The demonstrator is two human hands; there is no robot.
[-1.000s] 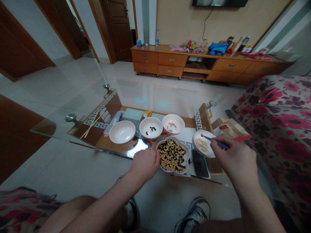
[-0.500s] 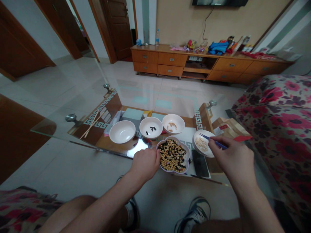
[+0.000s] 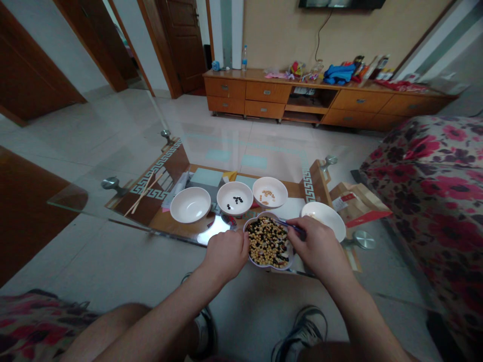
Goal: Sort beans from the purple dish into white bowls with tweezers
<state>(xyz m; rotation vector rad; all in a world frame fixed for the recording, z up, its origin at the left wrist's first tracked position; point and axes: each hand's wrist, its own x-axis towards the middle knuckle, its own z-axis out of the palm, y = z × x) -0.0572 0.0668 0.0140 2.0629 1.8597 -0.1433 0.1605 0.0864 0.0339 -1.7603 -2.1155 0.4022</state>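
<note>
My left hand [image 3: 226, 252] is closed on the left rim of a flower-shaped bowl [image 3: 291, 257], which is full of mixed black and yellow beans with some pale pieces. In my right hand [image 3: 319, 244] is a slim pair of blue tweezers [image 3: 292, 225], its tip over the upper right part of that bowl. Whether the tip grips anything is too small to tell. Behind my right hand stands a white bowl [image 3: 332, 218], its pale pieces mostly hidden. Two more white bowls hold several black beans [image 3: 237, 199] and several yellowish pieces [image 3: 267, 194].
An empty white bowl [image 3: 189, 206] stands at the left on the glass table [image 3: 90, 188]. Farther left lie wooden chopsticks [image 3: 141, 193]. A brown paper bag [image 3: 356, 201] is beside the right-hand bowl. A flowered sofa [image 3: 433, 191] borders the right side.
My right hand has moved left with the tweezers, from the bowl of pale pieces to the flower-shaped bowl. My left hand has stayed on the rim.
</note>
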